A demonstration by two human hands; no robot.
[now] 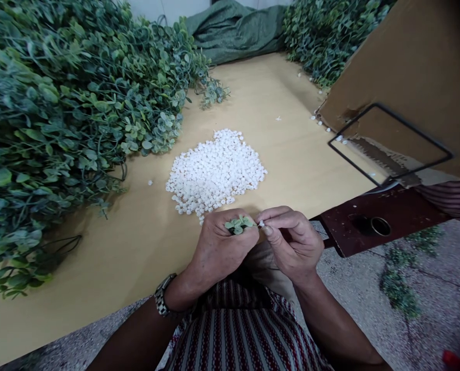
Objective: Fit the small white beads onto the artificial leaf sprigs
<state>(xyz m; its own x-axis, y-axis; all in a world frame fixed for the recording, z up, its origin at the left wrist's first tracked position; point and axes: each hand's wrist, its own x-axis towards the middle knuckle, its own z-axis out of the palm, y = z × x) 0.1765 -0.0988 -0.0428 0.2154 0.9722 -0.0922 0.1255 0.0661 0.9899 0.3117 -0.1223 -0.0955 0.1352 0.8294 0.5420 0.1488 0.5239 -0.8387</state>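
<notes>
My left hand [226, 245] is closed around a small artificial green sprig [238, 224], whose leaves poke out above the thumb and index finger. Close beside it, my right hand [295, 239] pinches a tiny white plastic piece [261, 223] between thumb and fingertip, right at the left fingertips. Whether the piece touches the sprig's stem cannot be made out. Just beyond both hands, a heap of small white plastic pieces [218, 172] is spread on the tan table [137, 247].
Bunches of artificial greenery [79, 93] cover the table's left side, with another bunch [330, 36] at the back right. Green cloth [237, 31] lies at the back. A torn cardboard sheet [415, 77] and black wire frame [411, 170] stand right, above a dark red stool [408, 216].
</notes>
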